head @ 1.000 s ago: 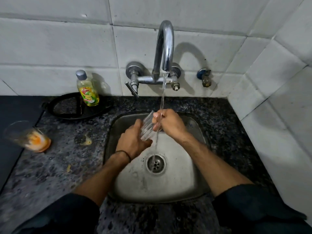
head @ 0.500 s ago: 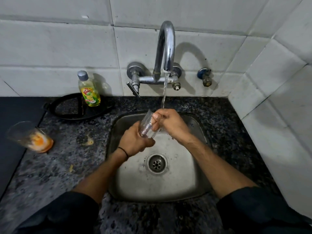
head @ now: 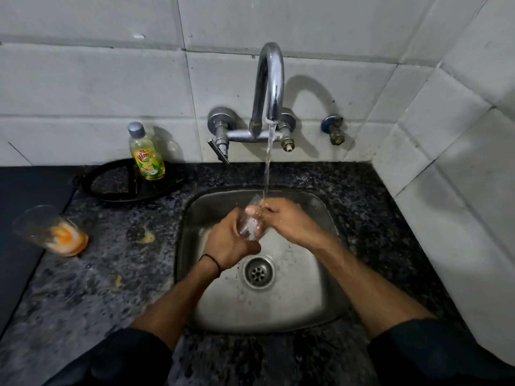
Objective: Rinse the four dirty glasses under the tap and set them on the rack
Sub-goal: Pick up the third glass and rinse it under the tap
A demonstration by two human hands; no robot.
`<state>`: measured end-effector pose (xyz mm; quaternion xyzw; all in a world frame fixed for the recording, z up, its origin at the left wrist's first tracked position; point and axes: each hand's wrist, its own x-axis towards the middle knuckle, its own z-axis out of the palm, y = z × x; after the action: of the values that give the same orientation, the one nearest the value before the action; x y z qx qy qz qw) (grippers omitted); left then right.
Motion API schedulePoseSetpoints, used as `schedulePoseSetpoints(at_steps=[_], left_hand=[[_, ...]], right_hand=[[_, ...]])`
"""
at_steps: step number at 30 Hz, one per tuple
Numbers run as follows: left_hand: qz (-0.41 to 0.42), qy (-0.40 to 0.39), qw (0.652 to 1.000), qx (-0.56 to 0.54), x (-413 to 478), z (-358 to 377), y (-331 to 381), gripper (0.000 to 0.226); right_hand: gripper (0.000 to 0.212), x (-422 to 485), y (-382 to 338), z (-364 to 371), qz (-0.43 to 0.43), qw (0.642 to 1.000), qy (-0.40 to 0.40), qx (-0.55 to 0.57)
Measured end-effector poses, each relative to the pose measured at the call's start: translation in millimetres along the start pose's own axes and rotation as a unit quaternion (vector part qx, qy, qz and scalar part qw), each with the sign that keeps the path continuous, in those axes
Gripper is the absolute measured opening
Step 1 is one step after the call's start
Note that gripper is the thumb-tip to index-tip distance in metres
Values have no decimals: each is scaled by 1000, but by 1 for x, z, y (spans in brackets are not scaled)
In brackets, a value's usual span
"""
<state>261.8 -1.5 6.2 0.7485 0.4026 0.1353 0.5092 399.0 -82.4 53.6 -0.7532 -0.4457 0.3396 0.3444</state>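
Note:
A clear glass [head: 250, 222] is held over the steel sink [head: 315, 307], under the stream from the chrome tap [head: 269, 87]. My left hand [head: 228, 240] grips the glass around its lower body. My right hand [head: 284, 218] holds its rim, with fingers over the mouth where the water lands. A second glass [head: 48, 231] with orange residue stands on the dark granite counter [head: 117, 274] at the far left. No rack is in view.
A yellow dish-soap bottle [head: 146, 154] stands on a black round stand [head: 111, 185] behind the counter, left of the tap. White tiled walls close in at the back and right. Small food scraps [head: 145, 238] lie on the wet counter.
The glass has tilted more upright under the stream, and both hands have shifted slightly around it. The stream now lands at the glass rim and my right fingers.

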Motion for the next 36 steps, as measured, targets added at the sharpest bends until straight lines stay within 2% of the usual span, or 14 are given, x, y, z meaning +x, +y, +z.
schedulePoseSetpoints(at_steps=[2, 4, 7, 9, 11, 13, 17, 19, 21, 24, 28, 32, 34, 36], left_hand=[[55, 51, 988, 134, -5, 4, 1, 46], [88, 68, 983, 144, -5, 6, -4, 45], [55, -51, 997, -25, 5, -5, -6, 58], [21, -146, 983, -113, 16, -22, -5, 62], [-5, -207, 968, -144, 24, -40, 2, 61], [-25, -183, 963, -194, 33, -54, 15, 60], [-39, -8, 966, -256, 72, -69, 45, 42], [-19, 56, 982, -180, 94, -73, 57, 35], [-3, 125, 992, -23, 106, -72, 65, 35], [21, 193, 972, 129, 106, -68, 68, 39], [54, 193, 937, 286, 95, -60, 81, 32], [64, 196, 917, 343, 88, -59, 90, 30], [55, 178, 925, 331, 88, -61, 87, 31], [28, 150, 945, 291, 85, -63, 84, 32]], right_hand=[[19, -5, -9, 3, 39, 996, -28, 72], [14, -5, -17, 5, 54, 991, -11, 123], [12, -3, -21, 7, -4, 1000, 27, -8], [14, -8, -27, 3, -36, 992, -1, -123], [13, -14, -33, 1, -72, 974, -9, -216], [9, -18, -35, -1, -107, 949, 16, -297], [10, -17, -36, -3, -135, 927, 37, -348], [11, -17, -39, -5, -142, 925, 38, -350], [12, -16, -41, -7, -148, 926, 38, -345], [12, -17, -45, -8, -142, 930, 33, -337], [20, -21, -47, -12, -137, 928, 37, -344], [26, -24, -50, -16, -142, 924, 53, -351], [36, -25, -52, -16, -150, 922, 64, -350], [36, -27, -50, -17, -157, 929, 76, -325]])
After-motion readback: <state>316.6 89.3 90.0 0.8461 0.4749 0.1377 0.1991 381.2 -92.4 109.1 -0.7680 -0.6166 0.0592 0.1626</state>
